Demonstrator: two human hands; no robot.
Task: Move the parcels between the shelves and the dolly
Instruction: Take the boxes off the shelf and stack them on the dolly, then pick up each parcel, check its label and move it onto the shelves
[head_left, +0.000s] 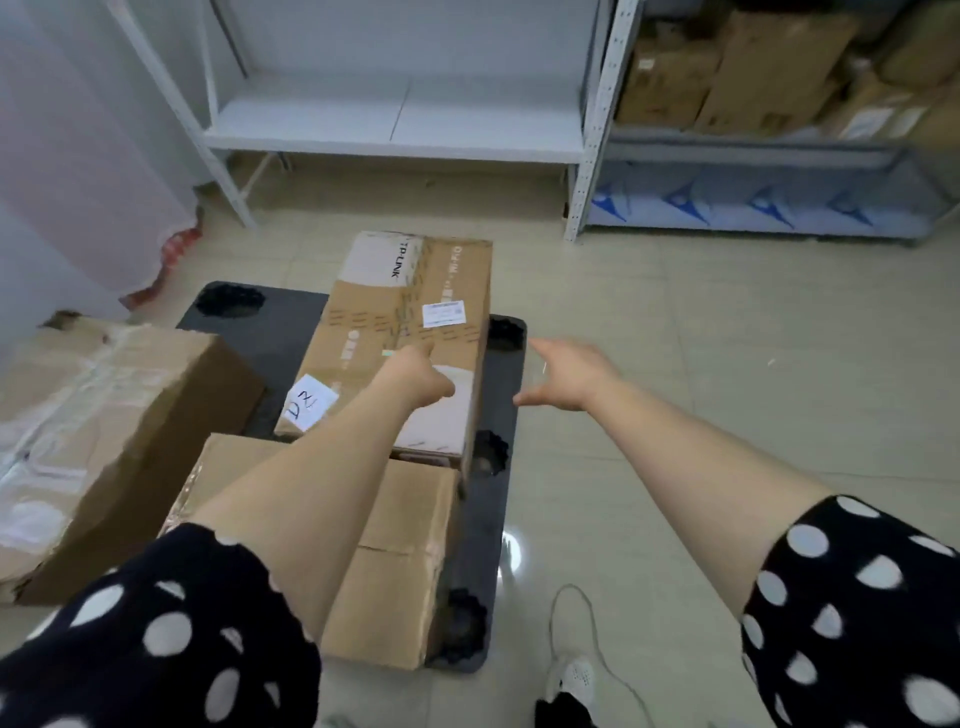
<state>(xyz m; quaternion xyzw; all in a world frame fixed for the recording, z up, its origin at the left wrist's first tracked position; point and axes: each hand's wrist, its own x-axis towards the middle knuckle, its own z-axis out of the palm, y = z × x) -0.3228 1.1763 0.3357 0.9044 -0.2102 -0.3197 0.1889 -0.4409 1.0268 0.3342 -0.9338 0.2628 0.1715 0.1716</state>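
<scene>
Both hands reached forward, holding nothing: left hand (422, 378) loose-fingered over the long box (410, 306), perhaps touching it, though blur hid that; right hand (570, 375) spread just beside its right flank. The box lay on the dolly (291, 312), its long axis pointing away toward the shelf (395, 136).

This is a storeroom or small stockroom. White metal racks (597, 119) with punched uprights line the wall. One shelf (395, 135) is bare, and the next holds brown cartons (769, 67) packed tight, with blue-printed white packs (727, 197) on the level below. On the pale tiled floor (727, 364) stands a low black dolly (291, 312) carrying taped parcels (410, 322), one with a printed shipping label (442, 313). Another big box (119, 431) sits at the left.
</scene>
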